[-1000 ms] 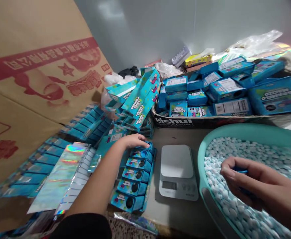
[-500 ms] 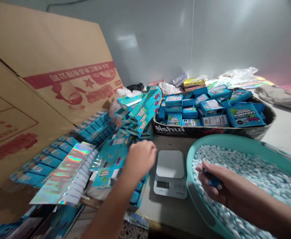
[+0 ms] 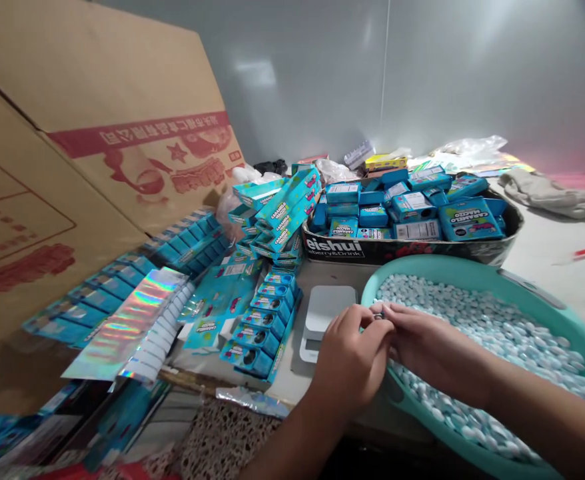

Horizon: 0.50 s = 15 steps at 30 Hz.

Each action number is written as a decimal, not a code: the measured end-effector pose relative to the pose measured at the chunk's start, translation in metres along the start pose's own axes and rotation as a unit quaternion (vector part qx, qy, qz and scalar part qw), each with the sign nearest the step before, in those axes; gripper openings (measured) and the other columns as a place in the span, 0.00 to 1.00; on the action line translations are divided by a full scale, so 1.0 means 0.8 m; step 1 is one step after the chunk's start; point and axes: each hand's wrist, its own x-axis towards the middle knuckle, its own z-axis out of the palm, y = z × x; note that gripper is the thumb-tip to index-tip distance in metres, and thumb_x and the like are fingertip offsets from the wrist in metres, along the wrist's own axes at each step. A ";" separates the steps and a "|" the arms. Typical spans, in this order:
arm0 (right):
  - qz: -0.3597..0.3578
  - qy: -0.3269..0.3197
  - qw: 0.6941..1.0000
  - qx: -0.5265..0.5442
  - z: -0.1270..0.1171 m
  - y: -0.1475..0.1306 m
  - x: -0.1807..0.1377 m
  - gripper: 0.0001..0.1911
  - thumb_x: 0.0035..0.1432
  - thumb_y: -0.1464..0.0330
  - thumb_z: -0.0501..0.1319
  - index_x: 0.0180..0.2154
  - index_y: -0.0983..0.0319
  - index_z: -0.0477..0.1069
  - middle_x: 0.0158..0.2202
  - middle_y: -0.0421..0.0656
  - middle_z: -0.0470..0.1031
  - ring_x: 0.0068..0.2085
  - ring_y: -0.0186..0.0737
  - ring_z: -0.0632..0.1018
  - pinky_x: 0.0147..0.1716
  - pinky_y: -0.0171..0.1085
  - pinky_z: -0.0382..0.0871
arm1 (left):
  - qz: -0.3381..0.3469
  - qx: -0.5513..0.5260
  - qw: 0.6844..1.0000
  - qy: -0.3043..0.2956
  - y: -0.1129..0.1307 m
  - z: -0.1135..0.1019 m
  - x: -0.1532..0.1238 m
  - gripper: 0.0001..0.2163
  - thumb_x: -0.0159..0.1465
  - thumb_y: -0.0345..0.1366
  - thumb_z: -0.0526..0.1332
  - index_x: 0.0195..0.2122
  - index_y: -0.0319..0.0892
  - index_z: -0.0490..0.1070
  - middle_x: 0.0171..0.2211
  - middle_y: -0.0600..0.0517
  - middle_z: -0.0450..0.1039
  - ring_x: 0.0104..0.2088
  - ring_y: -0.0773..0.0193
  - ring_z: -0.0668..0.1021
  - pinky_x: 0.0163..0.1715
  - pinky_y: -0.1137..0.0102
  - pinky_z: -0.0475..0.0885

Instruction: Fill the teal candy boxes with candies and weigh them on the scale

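Note:
My left hand [image 3: 352, 353] and my right hand [image 3: 427, 347] meet at the near rim of a teal basin [image 3: 477, 272] full of small pale blue-white candies [image 3: 502, 333]. Both hands are closed in a pinch on one small dark object [image 3: 378, 315] held between their fingertips; I cannot make out what it is. My left hand hides part of a small white kitchen scale [image 3: 325, 310]. To the left of the scale lies a row of several blue candy boxes [image 3: 265, 320] in an open display tray.
A black cardboard tray [image 3: 407, 250] holds several blue candy boxes behind the basin. More blue boxes [image 3: 282, 207] are piled left of it. Flattened blue cartons [image 3: 122, 287] and a holographic sheet [image 3: 132, 320] lie against a big brown carton [image 3: 97, 133]. A cloth [image 3: 552, 193] lies far right.
My left hand left the row of blue boxes and swung right over the scale to meet my right hand at the basin rim. The view shifted slightly.

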 end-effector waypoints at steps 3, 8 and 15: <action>0.018 0.032 0.999 -0.010 -0.003 0.002 0.001 0.06 0.57 0.71 0.70 0.34 0.64 0.73 0.32 0.41 0.71 0.34 0.34 0.75 0.32 0.26 0.72 | -0.006 -0.053 0.998 -0.017 0.004 0.000 -0.007 0.08 0.67 0.27 0.56 0.40 0.44 0.73 0.41 0.47 0.72 0.42 0.60 0.75 0.42 0.66 0.74; 0.042 0.063 0.997 -0.025 0.000 0.001 0.003 0.05 0.56 0.79 0.67 0.34 0.66 0.73 0.33 0.44 0.73 0.34 0.36 0.78 0.36 0.29 0.76 | -0.078 -0.171 0.981 -0.036 0.000 -0.027 -0.007 0.10 0.62 0.26 0.63 0.42 0.48 0.74 0.39 0.53 0.76 0.40 0.65 0.78 0.33 0.75 0.74; 0.006 0.094 0.994 -0.053 0.004 -0.018 -0.001 0.05 0.57 0.75 0.69 0.34 0.66 0.74 0.37 0.47 0.76 0.41 0.42 0.81 0.44 0.32 0.77 | -0.190 0.089 0.974 0.085 -0.101 -0.112 -0.019 0.07 0.65 0.38 0.60 0.41 0.45 0.76 0.39 0.50 0.78 0.42 0.58 0.79 0.45 0.66 0.75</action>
